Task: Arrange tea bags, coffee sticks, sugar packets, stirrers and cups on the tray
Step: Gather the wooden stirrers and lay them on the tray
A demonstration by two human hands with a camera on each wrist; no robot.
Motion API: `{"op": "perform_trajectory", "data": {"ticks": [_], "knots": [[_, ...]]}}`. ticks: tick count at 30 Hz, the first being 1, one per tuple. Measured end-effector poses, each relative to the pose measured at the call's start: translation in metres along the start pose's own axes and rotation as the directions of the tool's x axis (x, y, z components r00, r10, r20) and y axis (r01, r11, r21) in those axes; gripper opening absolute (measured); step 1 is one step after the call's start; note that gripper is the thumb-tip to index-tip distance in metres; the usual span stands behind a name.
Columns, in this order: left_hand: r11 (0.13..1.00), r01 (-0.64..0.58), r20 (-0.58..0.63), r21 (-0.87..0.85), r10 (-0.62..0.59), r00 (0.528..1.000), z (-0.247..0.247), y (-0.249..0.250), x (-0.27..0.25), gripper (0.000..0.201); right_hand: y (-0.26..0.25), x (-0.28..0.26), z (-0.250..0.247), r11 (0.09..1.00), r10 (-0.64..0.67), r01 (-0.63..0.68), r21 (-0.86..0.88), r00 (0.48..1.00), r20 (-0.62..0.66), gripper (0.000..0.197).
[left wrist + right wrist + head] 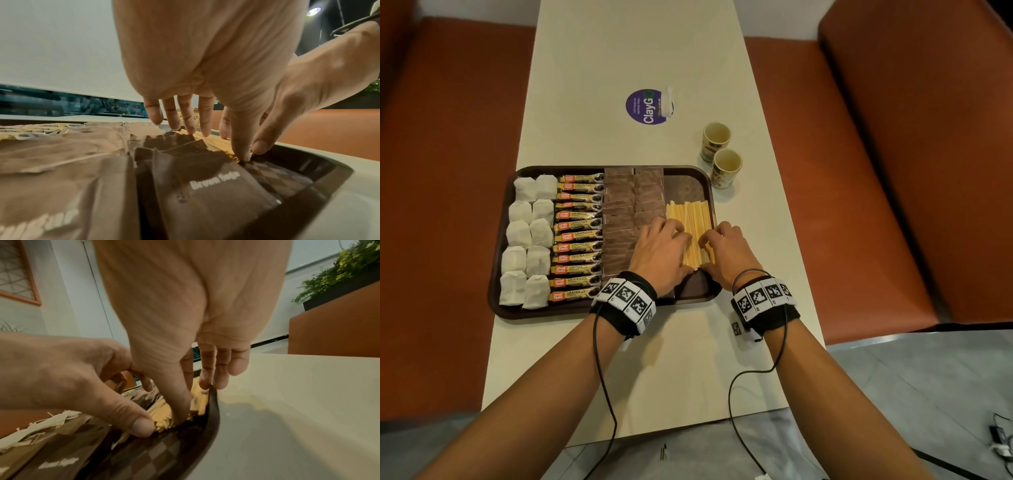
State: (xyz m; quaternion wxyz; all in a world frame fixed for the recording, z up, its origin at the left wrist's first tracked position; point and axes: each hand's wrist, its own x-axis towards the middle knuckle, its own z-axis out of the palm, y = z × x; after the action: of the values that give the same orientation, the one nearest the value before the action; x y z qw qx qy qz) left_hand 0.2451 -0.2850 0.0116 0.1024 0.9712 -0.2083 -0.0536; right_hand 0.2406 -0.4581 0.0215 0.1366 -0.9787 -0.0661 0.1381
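A dark brown tray (494,298) holds white tea bags (527,240) in two columns at the left. Beside them lie coffee sticks (578,236), then brown sugar packets (633,192) and a bundle of wooden stirrers (688,212) at the right. My left hand (667,246) and right hand (722,246) both rest on the near half of the stirrers, fingers on top. In the wrist views both thumbs press against the stirrers' near ends (162,421). Right fingertips touch the tray rim (213,410). Two paper cups (717,137) (726,168) stand upright on the table just past the tray's far right corner.
The tray lies across a narrow cream table (619,377). A purple round sticker (645,106) marks the table farther back. Orange benches (893,171) run along both sides. Bare tray floor (685,185) shows beyond the stirrers. Cables hang from my wristbands over the near edge.
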Motion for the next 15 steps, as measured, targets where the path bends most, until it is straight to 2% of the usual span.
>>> {"op": "perform_trajectory", "data": {"ticks": [4,9,15], "knots": [[0.997,0.018,-0.014,-0.07,-0.019,1.0,-0.001,0.0,-0.006,0.064,0.003,-0.003,0.0,0.994,0.009,-0.004,0.105,0.999,-0.04,0.045],[0.963,0.091,-0.094,-0.254,-0.118,0.989,-0.009,-0.01,-0.02,0.038,-0.003,-0.013,0.0,0.974,0.023,0.002,0.226,0.994,-0.11,0.027],[0.911,0.144,-0.167,-0.386,-0.223,0.96,-0.023,-0.038,-0.056,0.017,-0.033,-0.03,0.001,0.949,-0.032,0.091,0.302,0.98,-0.195,0.014]]}}
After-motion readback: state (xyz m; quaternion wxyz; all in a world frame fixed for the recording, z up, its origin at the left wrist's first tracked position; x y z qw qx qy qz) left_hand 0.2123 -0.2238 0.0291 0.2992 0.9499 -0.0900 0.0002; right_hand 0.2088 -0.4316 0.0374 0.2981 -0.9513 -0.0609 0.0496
